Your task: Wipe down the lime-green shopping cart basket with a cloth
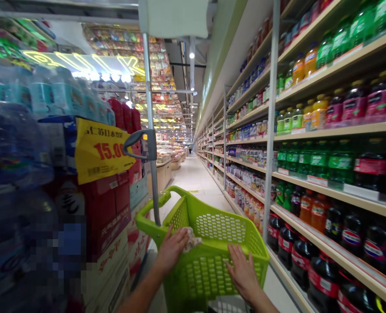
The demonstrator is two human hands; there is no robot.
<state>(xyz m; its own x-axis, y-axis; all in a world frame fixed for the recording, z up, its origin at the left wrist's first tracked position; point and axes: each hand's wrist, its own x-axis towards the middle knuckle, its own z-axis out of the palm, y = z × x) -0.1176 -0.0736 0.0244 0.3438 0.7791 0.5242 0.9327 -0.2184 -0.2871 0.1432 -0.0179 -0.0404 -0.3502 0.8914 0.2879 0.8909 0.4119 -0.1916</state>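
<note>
A lime-green plastic shopping cart [212, 228] with perforated sides stands right in front of me. My left hand [174, 247] is on its near rim, fingers bent over a crumpled whitish cloth [192, 240] pressed against the plastic. Part of the cloth is hidden under the fingers. On the same rim, further right, my right hand [242, 268] lies with its fingers spread, holding nothing. An upright metal pole [151, 182] rises at the cart's left side, with a grey loop handle [151, 144] attached to it.
Stacked drink cartons [106, 213] and wrapped bottles [61, 93] crowd the left side, under a yellow price sign [103, 150]. Tall shelves of soda bottles [323, 161] line the right. A pale aisle floor [188, 174] runs ahead past display counters [164, 174].
</note>
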